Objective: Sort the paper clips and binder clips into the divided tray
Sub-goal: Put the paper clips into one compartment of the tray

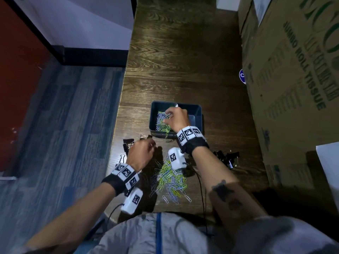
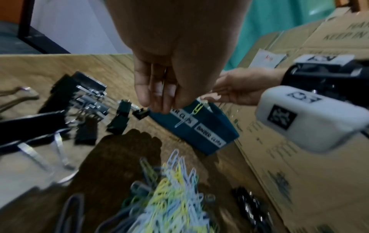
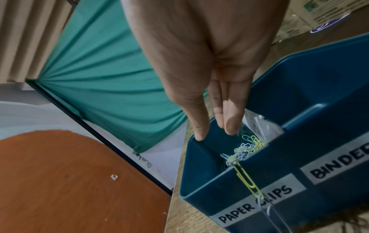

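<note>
The blue divided tray (image 1: pixel 199 110) (image 2: pixel 225 124) (image 3: pixel 209 189) stands on the table, its front labelled PAPER CLIPS and BINDER. My right hand (image 1: pixel 167 117) (image 3: pixel 215 134) hangs over the left compartment with straight fingers pointing down and the thumb on the rim. Below it lie coloured paper clips (image 1: pixel 161 121) (image 3: pixel 245 149), some dangling over the front wall. My left hand (image 1: pixel 149 145) (image 2: pixel 159 105) hovers with fingers down, holding nothing that shows, just above small black binder clips (image 1: pixel 128 144) (image 2: pixel 139 113). A loose pile of paper clips (image 1: pixel 170 180) (image 2: pixel 171 197) lies nearer me.
More black binder clips (image 1: pixel 227 157) (image 2: pixel 251 205) lie right of the pile. Large cardboard boxes (image 1: pixel 293 88) wall off the table's right side. The wooden table (image 1: pixel 174 61) ends at its left edge, close to my left hand, with floor below.
</note>
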Demonstrator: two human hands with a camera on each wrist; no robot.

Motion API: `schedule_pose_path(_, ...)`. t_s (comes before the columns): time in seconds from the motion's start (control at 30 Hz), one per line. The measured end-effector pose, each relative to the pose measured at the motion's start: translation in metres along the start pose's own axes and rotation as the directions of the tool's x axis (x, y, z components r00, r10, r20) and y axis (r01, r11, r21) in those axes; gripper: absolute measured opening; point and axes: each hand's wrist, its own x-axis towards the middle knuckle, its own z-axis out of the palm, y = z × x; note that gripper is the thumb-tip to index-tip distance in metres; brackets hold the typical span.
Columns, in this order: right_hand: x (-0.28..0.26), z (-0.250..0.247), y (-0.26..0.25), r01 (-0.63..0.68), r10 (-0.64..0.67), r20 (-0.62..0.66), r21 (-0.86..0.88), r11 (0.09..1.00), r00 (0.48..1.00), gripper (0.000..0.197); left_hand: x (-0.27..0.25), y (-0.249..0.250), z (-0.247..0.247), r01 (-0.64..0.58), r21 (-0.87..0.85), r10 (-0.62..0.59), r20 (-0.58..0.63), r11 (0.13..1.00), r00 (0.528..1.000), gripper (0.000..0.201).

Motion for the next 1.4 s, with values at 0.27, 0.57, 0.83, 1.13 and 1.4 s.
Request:
schedule_pose_path(0.27,-0.055,0.003,0.046,0.101,-0.098,0.024,-0.134,0.986,0.995,0.013,-0.039,-0.007,0.049,-0.089,0.257,-0.044,0.470,0.962,0.882,0.095)
schedule_pose_path(0.57,-0.142,0.035,0.120,0.005,0.165,0.310,-0.482,0.876,0.936,0.085,-0.053,-0.002,0.075,-0.228,0.231,0.129,0.377,0.946,0.917,0.074)
schedule_pose_path(0.83,-0.142,0.056,0.123,0.028,0.045,0.189,-0.366,0.930,0.981,0.035,-0.039,-0.011,0.071,-0.141,0.072,0.113,0.307,0.987,0.945,0.028)
schedule_pose_path(1.13,-0.134,0.047,0.134,-0.122,0.159,0.106,-0.291,0.949,0.982,0.014,-0.029,-0.004,0.036,-0.142,-0.128,0.153,0.087,0.982,0.984,0.018)
schedule_pose_path(1.4,-0.121,0.006,0.093,-0.103,0.145,0.157,-0.249,0.963,0.977,0.013,0.030,0.044,-0.039,-0.248,-0.217,0.204,-0.206,0.944,0.957,0.008)
